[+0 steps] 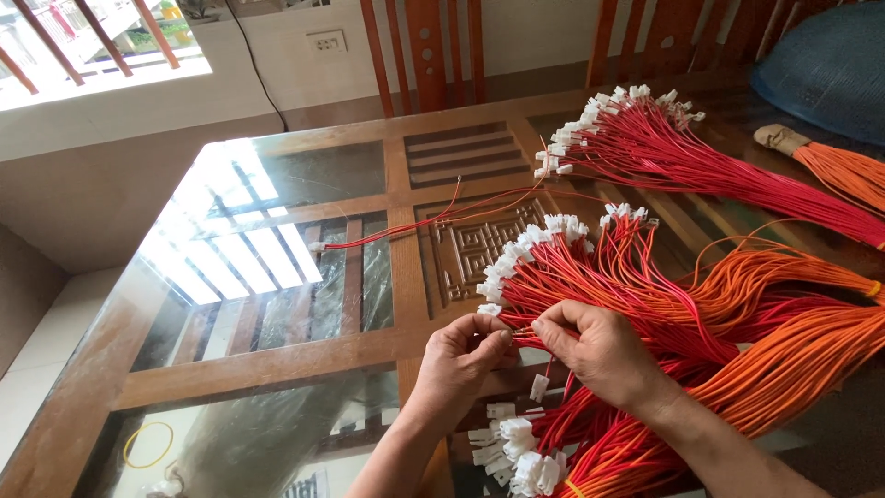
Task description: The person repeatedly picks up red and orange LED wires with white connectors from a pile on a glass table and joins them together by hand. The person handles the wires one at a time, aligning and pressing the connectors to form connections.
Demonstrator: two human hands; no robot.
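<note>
Wires: thin red and orange insulated leads, each ending in a small white plastic connector, lie in fanned bundles across the glass-topped wooden table [277, 369]. The middle bundle of red and orange wires [645, 295] spreads its white connectors in an arc just above the hands. A second bundle of red wires with white connectors [682, 152] lies well apart at the far side of the table. A third cluster of white connectors [516, 452] sits near the bottom edge, below the wrists.

Left hand [461, 355]: fingers curled, thumb and fingertips pinched together on a thin red wire end [521, 334]. Right hand [595, 350]: fingers likewise closed, pinching the same wire from the other side. The two hands meet tip to tip, and the held wire lies between them, at the near edge of the middle bundle.

A small white connector [539, 387] hangs just beneath the right hand. Whether it belongs to the held wire cannot be told. The pinched tip is hidden by the fingers. The orange wires run out of frame at right.
</note>
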